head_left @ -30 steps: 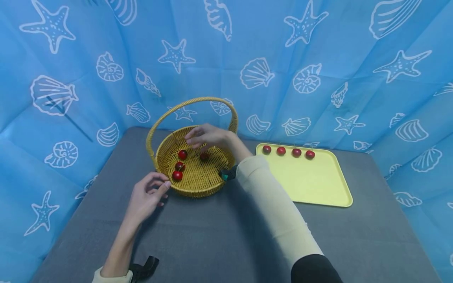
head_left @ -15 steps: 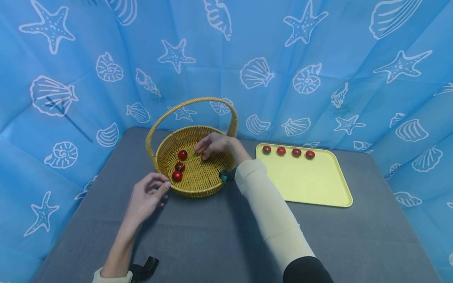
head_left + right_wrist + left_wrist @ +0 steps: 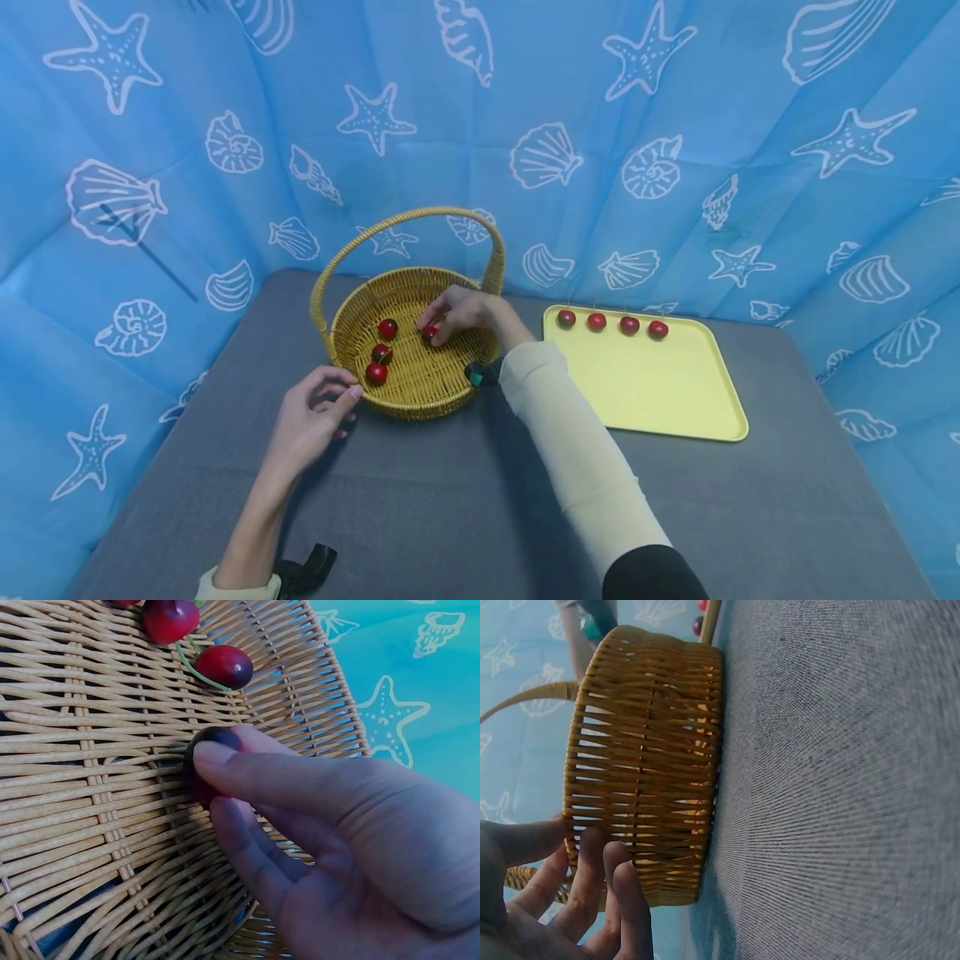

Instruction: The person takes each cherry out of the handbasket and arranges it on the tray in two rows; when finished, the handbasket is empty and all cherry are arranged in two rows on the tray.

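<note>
In the head view the change is inside the basket (image 3: 418,409), left of the frame's middle; a second ago the right hand (image 3: 463,308) hung above its contents, and now it has come down to one dark cherry (image 3: 430,335) near the middle of the woven floor; three other cherries (image 3: 387,328) sit along the basket's left side as before; the yellow tray (image 3: 667,392), right of centre, still bears a row of four cherries (image 3: 629,325) along its far edge; the left hand (image 3: 306,421), at lower left, has stayed at the basket's near-left rim;

in the left wrist view that hand reaches in from the lower left, thumb and forefinger pinching the rim, other fingers bent along the outer wall;

in the right wrist view, just left of centre, the right thumb and fingers pinch the dark cherry from both sides, the others lying towards the top; the fingers hide its underside, so I cannot tell whether it touches the weave; the reach, I judge, has become a grasp, with the cherry not yet out of the basket
</note>
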The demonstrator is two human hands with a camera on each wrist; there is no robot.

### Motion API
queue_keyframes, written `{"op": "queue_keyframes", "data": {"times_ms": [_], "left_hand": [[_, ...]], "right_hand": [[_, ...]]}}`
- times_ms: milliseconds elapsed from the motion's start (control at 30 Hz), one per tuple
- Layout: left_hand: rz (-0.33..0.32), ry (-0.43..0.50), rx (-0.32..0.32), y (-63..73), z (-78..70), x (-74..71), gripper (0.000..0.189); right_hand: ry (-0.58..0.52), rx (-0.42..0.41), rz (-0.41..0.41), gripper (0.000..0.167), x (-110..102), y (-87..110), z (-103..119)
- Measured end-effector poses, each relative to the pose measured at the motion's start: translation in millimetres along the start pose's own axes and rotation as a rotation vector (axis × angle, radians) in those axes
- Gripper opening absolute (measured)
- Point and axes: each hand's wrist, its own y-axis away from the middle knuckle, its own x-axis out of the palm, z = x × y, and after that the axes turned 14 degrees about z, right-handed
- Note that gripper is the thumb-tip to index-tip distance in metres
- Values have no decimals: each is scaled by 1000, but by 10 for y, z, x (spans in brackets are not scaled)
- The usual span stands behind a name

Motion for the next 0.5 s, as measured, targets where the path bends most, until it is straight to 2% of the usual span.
{"op": "queue_keyframes", "data": {"times_ms": [167, 367, 500], "left_hand": [[-2, 3, 2, -5, 1, -2, 27], [4, 5, 2, 1, -5, -5, 28], [5, 0, -1, 8, -12, 2, 30]], "right_hand": [[20, -32, -20, 33, -9, 18, -8], [36, -124, -24, 41, -27, 112, 10], [88, -160, -23, 43, -48, 195, 13]]}}
